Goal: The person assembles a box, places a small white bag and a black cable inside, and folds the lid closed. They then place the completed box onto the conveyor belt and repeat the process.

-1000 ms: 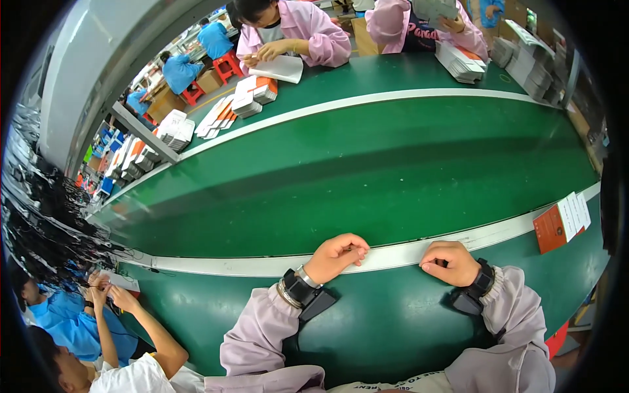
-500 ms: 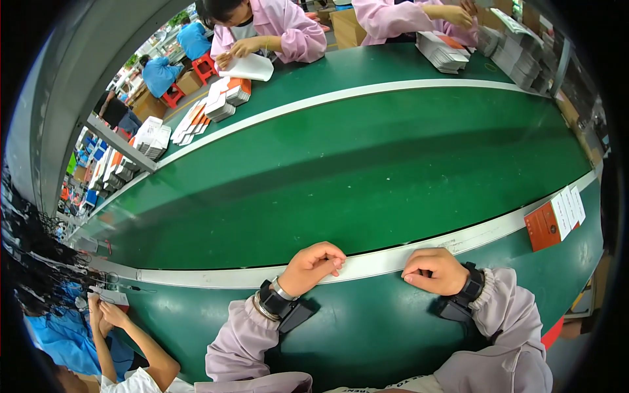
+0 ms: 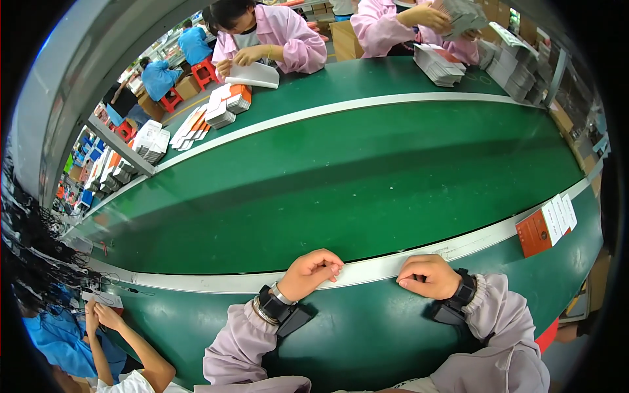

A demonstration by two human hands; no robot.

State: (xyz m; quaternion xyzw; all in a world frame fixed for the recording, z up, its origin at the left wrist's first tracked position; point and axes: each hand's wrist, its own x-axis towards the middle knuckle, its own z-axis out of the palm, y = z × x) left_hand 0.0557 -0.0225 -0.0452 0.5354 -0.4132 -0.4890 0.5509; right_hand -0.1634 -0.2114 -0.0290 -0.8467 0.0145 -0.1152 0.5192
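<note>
My left hand (image 3: 309,274) rests at the white rail (image 3: 373,269) along the near edge of the green belt (image 3: 341,216), its fingers curled in and nothing visible in them. A short way to its right, my right hand (image 3: 429,276) lies loosely closed by the same rail, also with no object showing. Both wrists wear black strapped devices, and my forearms lean on the green tabletop (image 3: 367,321). Nearest to my right hand is a small group of orange and white cartons (image 3: 546,226), standing at the right by the rail.
Across the belt, one person handles a white sheet (image 3: 255,75) beside stacked cartons (image 3: 226,108). Another, at far right, holds a grey-white bundle (image 3: 464,16) above more cartons (image 3: 440,64). At lower left, a co-worker's hands (image 3: 101,316) hold a white item near hanging black cables.
My hands keep their curled pose on the rail while the view shifts slightly. Across the belt, the far-right person has raised a grey-white bundle.
</note>
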